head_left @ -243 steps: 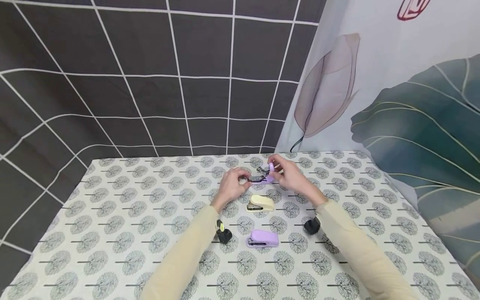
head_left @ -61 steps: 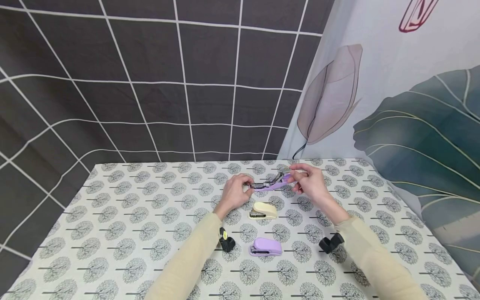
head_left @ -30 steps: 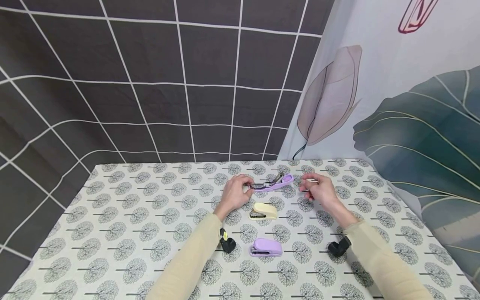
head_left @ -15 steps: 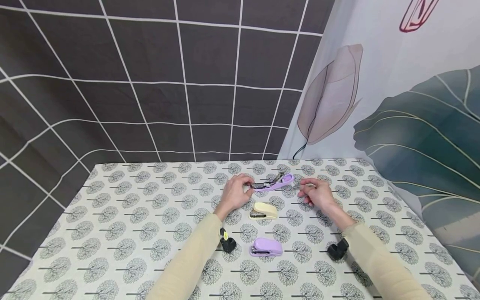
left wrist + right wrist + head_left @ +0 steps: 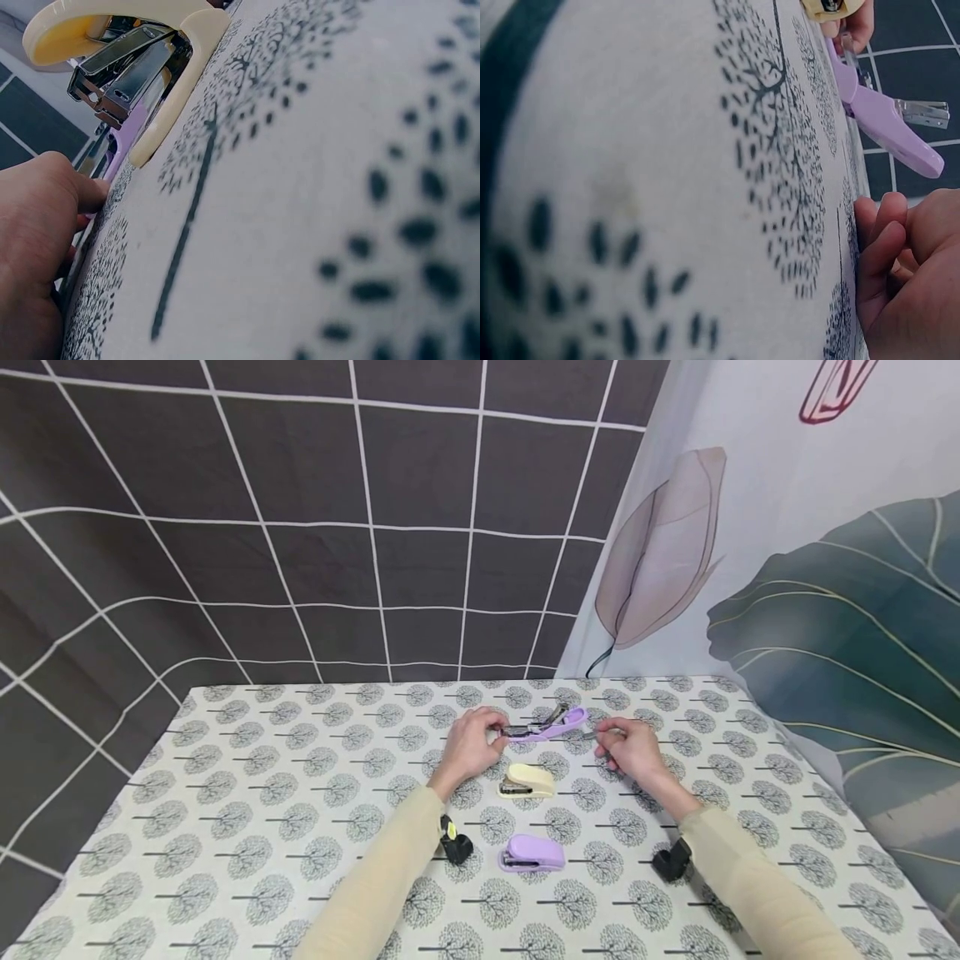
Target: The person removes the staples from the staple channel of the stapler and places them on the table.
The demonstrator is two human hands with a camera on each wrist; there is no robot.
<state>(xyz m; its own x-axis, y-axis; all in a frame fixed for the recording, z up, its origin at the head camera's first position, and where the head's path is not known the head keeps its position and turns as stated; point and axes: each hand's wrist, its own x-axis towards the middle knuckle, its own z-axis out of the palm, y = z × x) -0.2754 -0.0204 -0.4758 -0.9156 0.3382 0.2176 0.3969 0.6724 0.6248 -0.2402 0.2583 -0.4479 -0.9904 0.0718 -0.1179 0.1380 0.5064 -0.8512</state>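
My left hand (image 5: 471, 745) pinches the left end of an opened purple stapler (image 5: 572, 720) at the back of the table. The stapler's cover is swung back to the right, with a metal part (image 5: 924, 113) sticking up from it. Just right of the stapler, my right hand (image 5: 633, 747) has thumb and fingertips together. A thin grey strip (image 5: 589, 735), apparently staples, shows at these tips; its details are too small to make out. In the right wrist view, the fingers (image 5: 885, 244) hide what lies between them.
A cream stapler (image 5: 527, 781) stands in front of the opened one, between the forearms. Nearer me is a second purple stapler (image 5: 532, 853), closed. The tree-print cloth (image 5: 300, 818) covers the table, and a dark gridded curtain (image 5: 300, 560) hangs behind.
Earlier, both hands were on the purple stapler, and its cover has since swung further back. My right hand drew away to the right, then shifted slightly. My left hand keeps its grip.
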